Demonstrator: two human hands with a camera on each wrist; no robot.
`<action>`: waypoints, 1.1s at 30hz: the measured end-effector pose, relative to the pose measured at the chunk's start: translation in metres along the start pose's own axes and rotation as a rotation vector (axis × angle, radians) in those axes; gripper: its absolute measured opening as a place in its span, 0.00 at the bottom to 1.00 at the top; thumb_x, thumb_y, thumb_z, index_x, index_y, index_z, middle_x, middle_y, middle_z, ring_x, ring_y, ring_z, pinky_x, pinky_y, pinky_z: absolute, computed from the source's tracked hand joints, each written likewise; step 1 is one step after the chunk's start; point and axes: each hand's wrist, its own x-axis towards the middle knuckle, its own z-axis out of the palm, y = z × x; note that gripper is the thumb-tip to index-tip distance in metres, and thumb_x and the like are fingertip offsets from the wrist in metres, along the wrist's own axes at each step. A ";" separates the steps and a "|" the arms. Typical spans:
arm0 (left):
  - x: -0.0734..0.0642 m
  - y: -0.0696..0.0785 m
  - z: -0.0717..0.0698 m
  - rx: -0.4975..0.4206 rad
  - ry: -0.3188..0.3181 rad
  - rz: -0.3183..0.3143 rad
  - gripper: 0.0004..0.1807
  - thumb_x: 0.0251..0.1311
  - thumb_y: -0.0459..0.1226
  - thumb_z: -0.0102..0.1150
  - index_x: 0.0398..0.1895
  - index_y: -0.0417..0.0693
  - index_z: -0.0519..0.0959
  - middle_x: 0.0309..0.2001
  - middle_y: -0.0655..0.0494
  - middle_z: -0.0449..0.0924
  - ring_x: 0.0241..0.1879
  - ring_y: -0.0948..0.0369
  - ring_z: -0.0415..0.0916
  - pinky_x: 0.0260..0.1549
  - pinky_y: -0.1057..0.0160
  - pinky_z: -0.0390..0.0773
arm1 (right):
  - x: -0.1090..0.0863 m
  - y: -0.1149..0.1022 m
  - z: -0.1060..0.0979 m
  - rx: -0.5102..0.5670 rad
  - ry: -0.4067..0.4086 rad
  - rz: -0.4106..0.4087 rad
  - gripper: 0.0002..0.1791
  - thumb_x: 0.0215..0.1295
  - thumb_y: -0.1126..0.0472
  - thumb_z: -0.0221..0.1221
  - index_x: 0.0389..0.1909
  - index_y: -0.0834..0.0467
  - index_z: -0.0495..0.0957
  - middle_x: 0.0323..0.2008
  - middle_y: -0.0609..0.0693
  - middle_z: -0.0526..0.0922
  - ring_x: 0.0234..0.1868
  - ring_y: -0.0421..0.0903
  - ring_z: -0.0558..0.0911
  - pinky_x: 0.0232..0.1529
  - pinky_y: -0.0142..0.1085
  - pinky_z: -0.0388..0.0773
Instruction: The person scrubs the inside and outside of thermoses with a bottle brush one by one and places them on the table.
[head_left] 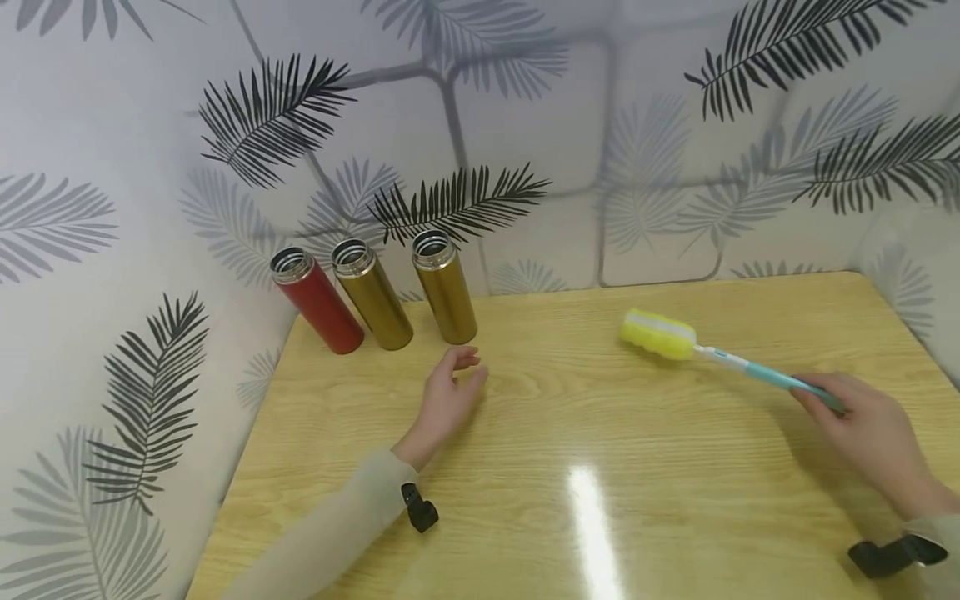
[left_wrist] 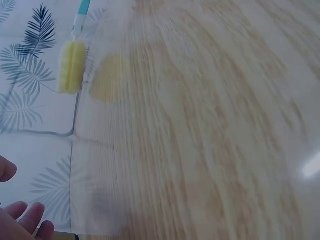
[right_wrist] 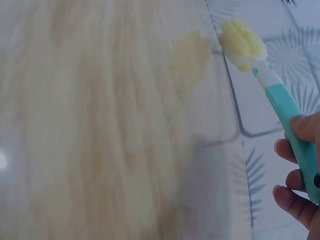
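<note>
My right hand (head_left: 870, 429) holds a bottle brush by the end of its teal handle (right_wrist: 286, 107), fingers and thumb around it. The brush's yellow sponge head (head_left: 660, 335) points left and hangs over the table, its reflection showing on the wood in both wrist views. My left hand (head_left: 450, 396) is over the table with relaxed, slightly bent fingers and nothing in it. Just beyond its fingertips stands a gold flask (head_left: 447, 292) without a lid. Another gold flask (head_left: 375, 296) and a red flask (head_left: 321, 304), both open at the top, stand farther left.
The glossy wooden table (head_left: 525, 433) reflects a bright strip of light near its front. Behind it and along the left side rises a wall (head_left: 525, 108) with a leaf pattern. The flasks stand by the table's back left corner.
</note>
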 end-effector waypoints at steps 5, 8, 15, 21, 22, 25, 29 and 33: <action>-0.003 -0.002 -0.004 0.048 -0.016 0.024 0.24 0.73 0.37 0.60 0.67 0.35 0.72 0.61 0.37 0.79 0.64 0.43 0.72 0.63 0.37 0.70 | -0.011 0.014 -0.009 0.032 0.066 0.161 0.09 0.67 0.69 0.67 0.46 0.67 0.86 0.33 0.21 0.74 0.22 0.25 0.66 0.21 0.22 0.63; -0.004 -0.001 -0.006 0.063 -0.012 0.038 0.24 0.73 0.36 0.60 0.67 0.34 0.72 0.61 0.38 0.79 0.64 0.43 0.72 0.61 0.38 0.71 | -0.011 0.017 -0.014 0.037 0.085 0.263 0.10 0.70 0.67 0.65 0.46 0.69 0.85 0.31 0.13 0.67 0.21 0.26 0.66 0.20 0.24 0.62; -0.007 -0.002 -0.003 0.057 0.011 0.077 0.19 0.75 0.36 0.57 0.63 0.34 0.74 0.58 0.38 0.81 0.61 0.43 0.74 0.56 0.39 0.73 | -0.007 0.017 -0.019 -0.061 -0.043 0.565 0.25 0.79 0.52 0.54 0.58 0.70 0.79 0.23 0.45 0.77 0.18 0.38 0.66 0.18 0.35 0.64; -0.010 0.002 0.000 0.044 -0.006 0.093 0.19 0.77 0.37 0.55 0.63 0.34 0.74 0.59 0.37 0.80 0.62 0.42 0.74 0.58 0.37 0.73 | -0.009 0.017 -0.012 -0.058 -0.052 0.523 0.23 0.77 0.54 0.57 0.53 0.73 0.81 0.36 0.68 0.88 0.18 0.33 0.67 0.19 0.32 0.63; -0.010 0.002 0.000 0.044 -0.007 0.094 0.19 0.77 0.37 0.55 0.63 0.34 0.74 0.59 0.37 0.79 0.62 0.42 0.73 0.58 0.38 0.73 | -0.010 0.018 -0.011 -0.053 -0.082 0.519 0.24 0.77 0.53 0.56 0.54 0.73 0.80 0.36 0.68 0.88 0.19 0.32 0.68 0.19 0.32 0.64; -0.010 0.001 -0.001 0.048 -0.001 0.106 0.18 0.77 0.36 0.55 0.62 0.34 0.74 0.59 0.37 0.79 0.61 0.42 0.73 0.57 0.38 0.73 | -0.010 0.017 -0.010 -0.016 -0.216 0.533 0.29 0.79 0.48 0.55 0.57 0.73 0.77 0.42 0.71 0.87 0.21 0.39 0.76 0.18 0.33 0.69; -0.010 0.000 -0.004 0.049 -0.004 0.120 0.17 0.76 0.35 0.55 0.61 0.34 0.73 0.59 0.36 0.78 0.61 0.41 0.73 0.57 0.38 0.73 | -0.006 0.016 -0.009 0.034 -0.340 0.579 0.33 0.78 0.44 0.56 0.57 0.74 0.76 0.48 0.74 0.84 0.29 0.41 0.79 0.23 0.33 0.75; -0.012 0.002 -0.005 0.056 -0.020 0.110 0.18 0.76 0.35 0.55 0.62 0.33 0.73 0.61 0.36 0.77 0.62 0.41 0.72 0.59 0.38 0.73 | -0.003 0.012 -0.007 0.029 -0.378 0.570 0.32 0.78 0.45 0.56 0.55 0.75 0.76 0.44 0.72 0.85 0.31 0.42 0.79 0.25 0.35 0.75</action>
